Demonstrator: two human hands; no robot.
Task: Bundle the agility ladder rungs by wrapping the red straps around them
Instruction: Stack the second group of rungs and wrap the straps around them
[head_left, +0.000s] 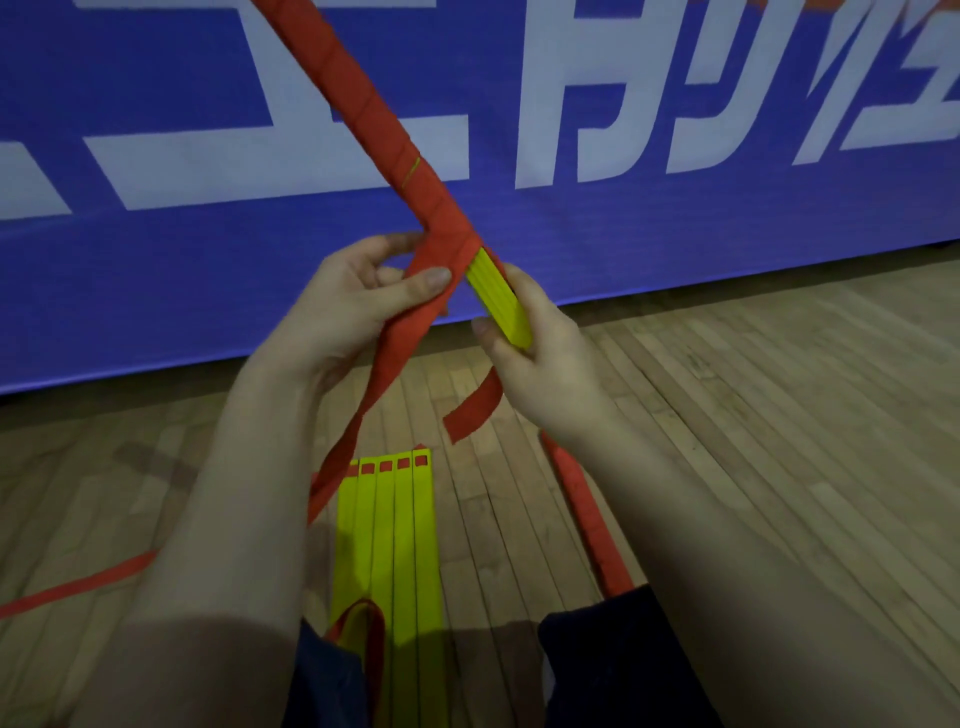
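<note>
gripping the rung bundle (501, 304) steady, the right hand (543, 364) lets the left hand (340, 312) pinch the red strap (406, 338) taut for wrapping.

Two hands (358, 306) (535, 358), five loose rungs (387, 545), one bundle (500, 297)

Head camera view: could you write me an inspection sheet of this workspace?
Surface: wooden floor.
Job's things: rung bundle held up, mostly wrapped in red strap; loose rungs lie flat side by side on the floor; strap tails trail across the boards.
Clutter: nothing seen.
Grips: left hand pinches the strap at the wrap; right hand grips the bundle's bare yellow end.
Cables: nothing seen.
Surroundings: blue banner with white lettering behind.
</note>
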